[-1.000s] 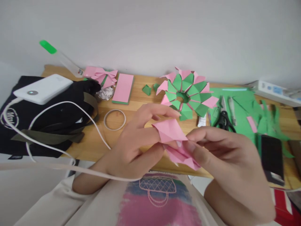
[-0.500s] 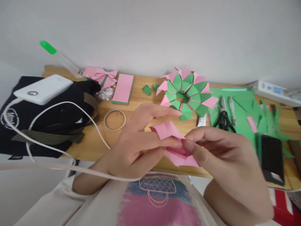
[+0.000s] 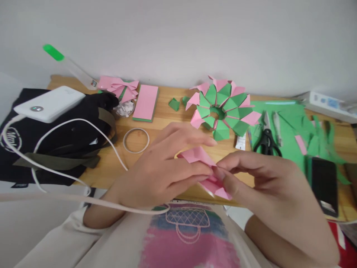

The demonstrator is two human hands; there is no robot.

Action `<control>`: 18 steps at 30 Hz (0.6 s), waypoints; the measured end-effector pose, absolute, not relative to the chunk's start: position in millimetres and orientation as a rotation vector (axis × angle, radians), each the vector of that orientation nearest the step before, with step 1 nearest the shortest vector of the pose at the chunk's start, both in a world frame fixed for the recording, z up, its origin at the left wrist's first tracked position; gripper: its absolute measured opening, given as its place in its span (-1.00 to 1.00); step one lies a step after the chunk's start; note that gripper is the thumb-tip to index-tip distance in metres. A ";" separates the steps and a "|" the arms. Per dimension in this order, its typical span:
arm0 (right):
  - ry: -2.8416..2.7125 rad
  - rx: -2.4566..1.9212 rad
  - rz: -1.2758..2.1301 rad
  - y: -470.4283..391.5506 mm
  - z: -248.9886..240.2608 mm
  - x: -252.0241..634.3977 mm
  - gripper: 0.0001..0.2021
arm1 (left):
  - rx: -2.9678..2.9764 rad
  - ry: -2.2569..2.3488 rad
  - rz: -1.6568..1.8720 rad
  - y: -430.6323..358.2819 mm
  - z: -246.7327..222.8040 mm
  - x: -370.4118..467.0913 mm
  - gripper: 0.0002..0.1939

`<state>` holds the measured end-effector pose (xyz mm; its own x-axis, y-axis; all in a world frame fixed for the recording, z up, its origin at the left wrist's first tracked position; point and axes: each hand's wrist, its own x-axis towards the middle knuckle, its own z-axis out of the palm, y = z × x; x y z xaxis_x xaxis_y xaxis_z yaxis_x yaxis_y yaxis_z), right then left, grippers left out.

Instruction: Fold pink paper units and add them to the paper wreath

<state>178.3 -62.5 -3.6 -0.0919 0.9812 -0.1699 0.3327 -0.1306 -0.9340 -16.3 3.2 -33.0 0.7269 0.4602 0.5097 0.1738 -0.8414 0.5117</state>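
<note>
Between my hands is a folded pink paper piece (image 3: 198,155), its lower flap pointing down toward my shirt. My left hand (image 3: 164,167) lies over its left side, some fingers on the paper and the index finger stretched above it. With thumb and index finger, my right hand (image 3: 259,186) pinches the right side of the paper. Behind them a ring of folded green and pink paper units (image 3: 223,95) rests on the table (image 3: 114,163). Small green folded pieces (image 3: 174,104) lie left of the ring.
Black scissors (image 3: 267,143) and green paper (image 3: 290,111) with scraps lie right, near a phone (image 3: 324,186). At left are a tape roll (image 3: 124,140), a pink paper stack (image 3: 145,102), a black bag (image 3: 61,137), a power bank (image 3: 50,104) and its white cable (image 3: 108,139).
My left hand has turned slightly over the pink paper, and its lower fingers are closer together. The lower pink flap has shifted a little left and looks narrower.
</note>
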 end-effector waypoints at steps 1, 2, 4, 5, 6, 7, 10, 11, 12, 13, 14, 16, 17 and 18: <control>-1.498 -1.522 1.246 -62.6 -3.5 178.8 -0.84 | 2.495 0.485 0.893 3.8 -33.2 -16.3 -0.90; -1.523 -1.528 1.248 -62.8 -3.6 179.0 -0.83 | 2.491 0.487 0.888 4.1 -33.5 -16.2 -0.91; -1.567 -1.534 1.243 -63.1 -4.0 179.0 -0.83 | 2.479 0.493 0.881 3.8 -34.0 -15.7 -0.91; -1.583 -1.535 1.240 -63.2 -4.2 178.8 -0.82 | 2.469 0.502 0.874 3.4 -34.3 -15.3 -0.91; -1.595 -1.534 1.236 -63.3 -4.1 178.5 -0.82 | 2.459 0.516 0.864 2.8 -34.4 -15.1 -0.89; -1.604 -1.533 1.233 -63.4 -3.9 178.3 -0.81 | 2.449 0.524 0.859 2.0 -34.4 -14.8 -0.88; -1.623 -1.535 1.226 -63.9 -2.7 177.9 -0.80 | 2.447 0.530 0.845 -0.6 -33.8 -14.1 -0.85; -1.625 -1.538 1.231 -64.0 -2.4 177.9 -0.81 | 2.456 0.533 0.836 -1.6 -33.6 -13.9 -0.84; -1.620 -1.545 1.241 -64.2 -2.3 177.9 -0.81 | 2.471 0.539 0.826 -2.5 -33.4 -13.6 -0.84; -1.609 -1.550 1.255 -64.3 -2.3 178.0 -0.82 | 2.491 0.547 0.814 -3.4 -33.4 -13.3 -0.84; -1.595 -1.554 1.273 -64.3 -2.5 178.1 -0.82 | 2.513 0.559 0.805 -4.1 -33.4 -13.0 -0.84; -1.562 -1.562 1.302 -63.5 -3.3 178.3 -0.82 | 2.557 0.587 0.813 -4.8 -33.9 -12.8 -0.86; -1.548 -1.561 1.308 -62.7 -4.0 178.4 -0.82 | 2.573 0.600 0.828 -4.8 -34.2 -12.9 -0.86; -1.532 -1.563 1.305 -61.6 -4.8 178.5 -0.83 | 2.581 0.602 0.854 -4.7 -34.7 -13.3 -0.87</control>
<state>178.5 -61.6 -4.8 -0.1409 0.9609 -0.2382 0.3881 -0.1677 -0.9062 -13.3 -4.7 -34.7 0.7271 0.4954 0.4753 0.2812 -0.8465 0.4521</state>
